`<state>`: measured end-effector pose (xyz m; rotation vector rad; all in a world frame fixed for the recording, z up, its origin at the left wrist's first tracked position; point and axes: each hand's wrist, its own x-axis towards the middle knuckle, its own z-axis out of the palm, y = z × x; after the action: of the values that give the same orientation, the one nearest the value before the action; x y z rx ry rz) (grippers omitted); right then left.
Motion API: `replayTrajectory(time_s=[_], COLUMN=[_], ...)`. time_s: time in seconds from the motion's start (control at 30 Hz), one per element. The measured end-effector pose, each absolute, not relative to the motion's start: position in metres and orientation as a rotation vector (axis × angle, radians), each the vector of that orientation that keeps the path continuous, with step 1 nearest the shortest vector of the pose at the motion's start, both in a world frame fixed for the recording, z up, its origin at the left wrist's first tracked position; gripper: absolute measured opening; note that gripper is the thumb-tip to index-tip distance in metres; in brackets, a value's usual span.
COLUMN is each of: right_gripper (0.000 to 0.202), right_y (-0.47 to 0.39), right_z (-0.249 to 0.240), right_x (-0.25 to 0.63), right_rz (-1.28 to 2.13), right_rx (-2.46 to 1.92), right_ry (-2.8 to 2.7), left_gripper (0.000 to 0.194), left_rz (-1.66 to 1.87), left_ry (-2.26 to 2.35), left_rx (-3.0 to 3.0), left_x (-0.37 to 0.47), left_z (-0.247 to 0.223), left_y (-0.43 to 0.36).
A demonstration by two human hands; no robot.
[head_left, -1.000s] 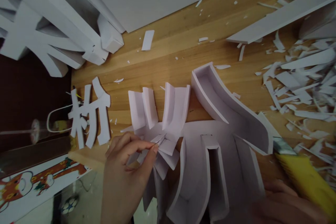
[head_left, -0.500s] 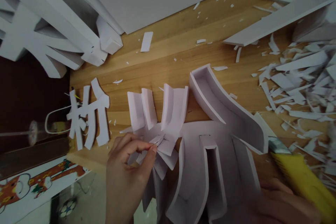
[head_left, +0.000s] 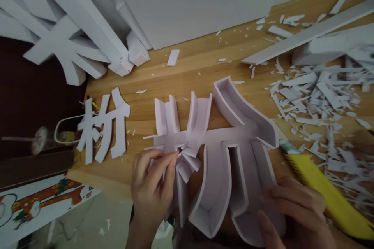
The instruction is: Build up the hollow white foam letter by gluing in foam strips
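Observation:
A hollow white foam-board character (head_left: 216, 137) lies open side up near the table's front edge, with thin upright walls along its strokes. My left hand (head_left: 153, 179) is at its left part, thumb and forefinger pinched on a small white strip (head_left: 180, 151) beside several short wall pieces that fan out there. What the fingertips cover is partly hidden. At the lower right of the character, my right hand (head_left: 300, 210) grips its outer wall, the thumb on the inner side. A yellow utility knife (head_left: 324, 194) lies just right of that hand.
White offcuts (head_left: 318, 93) are heaped on the right, under a long white strip (head_left: 309, 37). A flat cut-out character (head_left: 118, 124) lies at left on the wooden table (head_left: 193, 58). Behind it stand larger white characters (head_left: 64, 42). A lidded cup with a straw (head_left: 41, 140) is at far left.
The view has shifted, so the table's things sit differently in frame. My right hand has come up onto the character's right wall. My left hand keeps its pinch at the left part.

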<state>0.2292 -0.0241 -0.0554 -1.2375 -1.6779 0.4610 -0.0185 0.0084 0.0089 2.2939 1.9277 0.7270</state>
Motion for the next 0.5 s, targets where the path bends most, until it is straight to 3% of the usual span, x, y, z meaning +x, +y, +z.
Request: replayTrajectory(time_s=[0.1,0.5], right_gripper=[0.021,0.021], right_y=[-0.026,-0.023], right_z=[-0.056,-0.053], right_x=[0.228,0.229], right_rz=[0.439,0.398], right_rx=[-1.214,-1.213], right_ry=[-1.717,-1.778], left_gripper=[0.031,0.031], left_rz=[0.744,0.560], left_ry=[1.837,1.731], left_rx=[2.361,2.398], left_x=[-0.029,-0.037], left_z=[-0.001,-0.004], left_y=[0.008,0.010])
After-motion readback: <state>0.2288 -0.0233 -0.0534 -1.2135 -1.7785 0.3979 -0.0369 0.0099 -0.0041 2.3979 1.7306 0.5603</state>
